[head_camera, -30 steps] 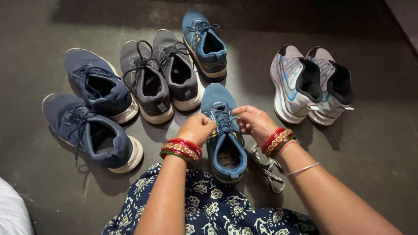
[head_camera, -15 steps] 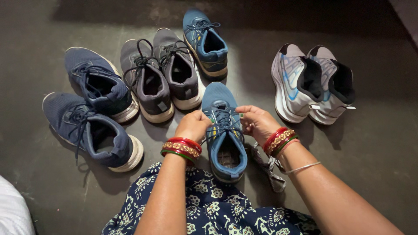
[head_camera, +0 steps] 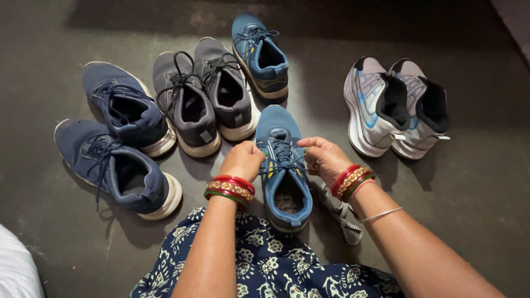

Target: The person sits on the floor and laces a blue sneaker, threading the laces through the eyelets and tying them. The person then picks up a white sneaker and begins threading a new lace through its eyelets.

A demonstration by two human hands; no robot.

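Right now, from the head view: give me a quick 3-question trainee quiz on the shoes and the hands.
1. Multiple choice: which shoe do both hands work on? A) the white shoe B) the blue shoe nearest the person C) a grey shoe
2. True or false: the loose patterned lace lies on the floor to the right of that shoe.
3. Fill in: the left hand and right hand each pinch the shoe's ____ with their fingers.

Key: 1 B. 2 true. 3 laces.
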